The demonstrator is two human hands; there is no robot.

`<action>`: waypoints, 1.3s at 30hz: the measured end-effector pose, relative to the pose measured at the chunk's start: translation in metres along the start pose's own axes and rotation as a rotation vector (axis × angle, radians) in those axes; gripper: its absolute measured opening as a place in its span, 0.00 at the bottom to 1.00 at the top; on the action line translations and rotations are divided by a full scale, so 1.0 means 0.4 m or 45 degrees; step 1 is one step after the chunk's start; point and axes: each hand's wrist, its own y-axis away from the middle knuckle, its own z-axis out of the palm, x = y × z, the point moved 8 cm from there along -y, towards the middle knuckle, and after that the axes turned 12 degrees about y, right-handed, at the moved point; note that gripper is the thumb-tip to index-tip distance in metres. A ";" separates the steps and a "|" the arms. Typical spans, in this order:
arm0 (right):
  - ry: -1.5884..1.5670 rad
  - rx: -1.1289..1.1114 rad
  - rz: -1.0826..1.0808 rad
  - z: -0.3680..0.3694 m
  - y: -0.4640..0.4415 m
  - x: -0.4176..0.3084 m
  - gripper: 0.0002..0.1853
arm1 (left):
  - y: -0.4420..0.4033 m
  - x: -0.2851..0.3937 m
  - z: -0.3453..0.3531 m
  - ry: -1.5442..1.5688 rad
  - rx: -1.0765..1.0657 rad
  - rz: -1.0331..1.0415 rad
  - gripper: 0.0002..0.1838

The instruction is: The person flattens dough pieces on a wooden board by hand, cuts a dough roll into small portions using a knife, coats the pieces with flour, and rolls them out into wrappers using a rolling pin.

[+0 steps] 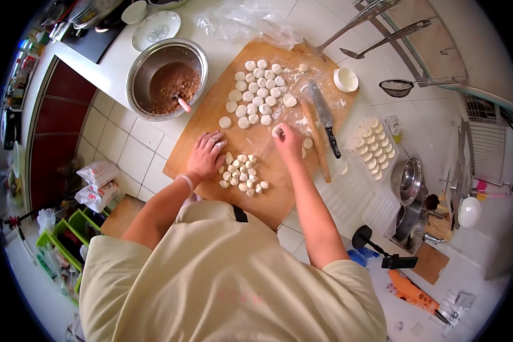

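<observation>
A wooden board [211, 119] carries many flattened dough rounds [261, 92] at its upper middle and a pile of small dough pieces [243, 171] near its lower edge. My left hand [207, 155] lies on the board with fingers spread, just left of the pile. Above and right of the pile, my right hand [288, 142] has its fingers closed on a pale dough piece [277, 131]. A knife [320, 105] with a black handle and a wooden rolling pin [316, 139] lie right of that hand. Two dough rounds [308, 143] are beside the pin.
A steel bowl [132, 82] of brown filling with a spoon stands at the upper left, by a white plate [156, 29]. A small white bowl [346, 80] sits on the board's right corner. Farther right are trays of dumplings [375, 149] and steel bowls [407, 179].
</observation>
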 end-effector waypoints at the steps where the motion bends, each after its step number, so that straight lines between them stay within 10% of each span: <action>1: -0.001 -0.013 0.001 0.006 0.017 0.009 0.14 | 0.005 -0.001 0.001 -0.016 0.001 -0.003 0.24; 29: 0.630 0.293 -0.156 0.066 -0.022 -0.045 0.44 | -0.005 0.003 0.005 -0.037 -0.056 0.002 0.26; 37: 0.376 0.463 -0.431 0.021 0.075 -0.015 0.17 | -0.002 0.005 0.000 -0.027 -0.063 -0.026 0.25; 39: 0.610 0.503 -0.154 -0.012 0.110 0.012 0.13 | 0.000 0.009 -0.004 -0.062 -0.014 0.018 0.24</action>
